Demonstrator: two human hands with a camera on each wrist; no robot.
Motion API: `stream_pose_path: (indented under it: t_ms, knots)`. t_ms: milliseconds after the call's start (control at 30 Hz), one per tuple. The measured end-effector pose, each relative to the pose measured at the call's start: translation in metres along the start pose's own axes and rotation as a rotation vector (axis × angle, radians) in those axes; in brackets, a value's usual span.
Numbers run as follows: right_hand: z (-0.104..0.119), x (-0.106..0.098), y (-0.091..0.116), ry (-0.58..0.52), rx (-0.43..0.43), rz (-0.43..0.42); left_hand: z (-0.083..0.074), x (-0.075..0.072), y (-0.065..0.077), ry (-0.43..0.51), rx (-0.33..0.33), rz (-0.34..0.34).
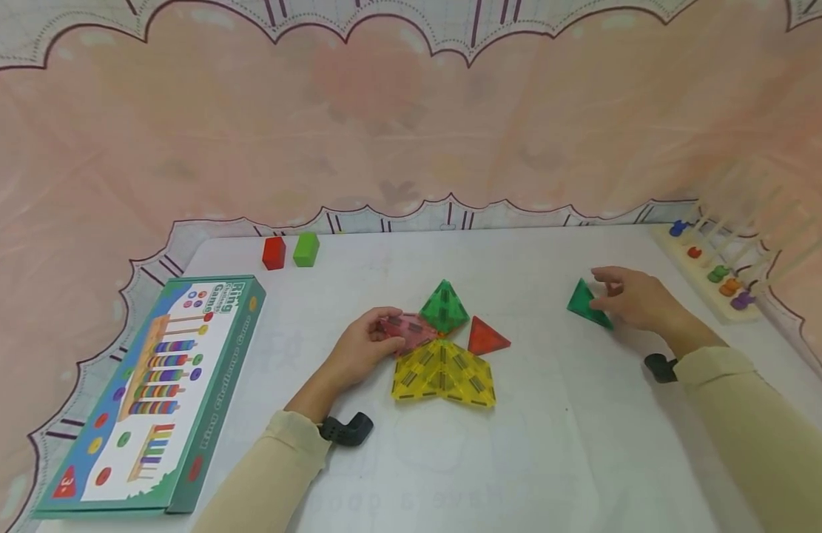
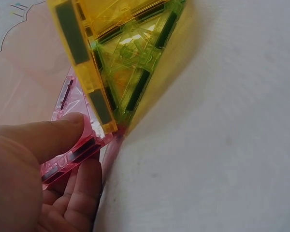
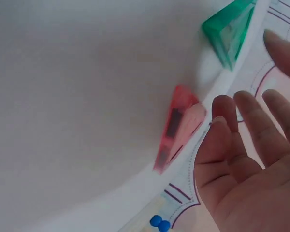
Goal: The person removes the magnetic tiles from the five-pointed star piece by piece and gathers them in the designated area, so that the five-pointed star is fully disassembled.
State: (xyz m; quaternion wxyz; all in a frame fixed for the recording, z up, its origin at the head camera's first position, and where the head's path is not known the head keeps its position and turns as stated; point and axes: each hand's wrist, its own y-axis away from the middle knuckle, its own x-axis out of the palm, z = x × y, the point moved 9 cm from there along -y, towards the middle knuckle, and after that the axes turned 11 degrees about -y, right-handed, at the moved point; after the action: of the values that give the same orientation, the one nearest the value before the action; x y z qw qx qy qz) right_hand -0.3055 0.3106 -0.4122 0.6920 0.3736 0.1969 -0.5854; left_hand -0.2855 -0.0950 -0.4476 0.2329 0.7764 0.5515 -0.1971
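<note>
A white-covered surface [image 1: 550,459] stands before a peach cloth backdrop [image 1: 397,133] with scalloped borders. On it sits a yellow translucent plastic structure [image 1: 442,377]. Well left of the structure lies one green cardboard box [image 1: 164,385]; beyond it to the left, one red block [image 1: 274,253] and one green block [image 1: 306,249]. Far to its right stands one pale pegged rack [image 1: 702,277] with five small figures. At its left, the left hand [image 1: 360,348] has its grip clamped on one pink translucent tile [image 1: 411,327]. One green translucent pyramid [image 1: 444,307] is just beyond it; one red triangle [image 1: 487,337] just right. Well right, the right hand's [image 1: 633,300] grip is apart near one green triangular tile [image 1: 581,302] and one red triangular tile [image 3: 181,128].
</note>
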Motion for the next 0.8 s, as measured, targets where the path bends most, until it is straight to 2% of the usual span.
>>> stream_pose_path:
  t_ms: [133, 333, 600, 800]
  knots:
    - [-0.002, 0.001, 0.002, 0.004, -0.005, -0.015, -0.001, -0.001, 0.001, -0.013, -0.003, -0.011]
    - [0.008, 0.009, 0.002, 0.073, -0.082, 0.011, 0.0, 0.001, 0.0, -0.01, -0.008, -0.006]
    - [0.007, 0.0, -0.002, 0.105, -0.064, -0.039, 0.001, 0.001, -0.001, -0.01, -0.015, -0.011]
    - [0.015, -0.01, 0.011, -0.021, -0.022, -0.05, 0.002, 0.0, -0.001, -0.025, -0.021, -0.012]
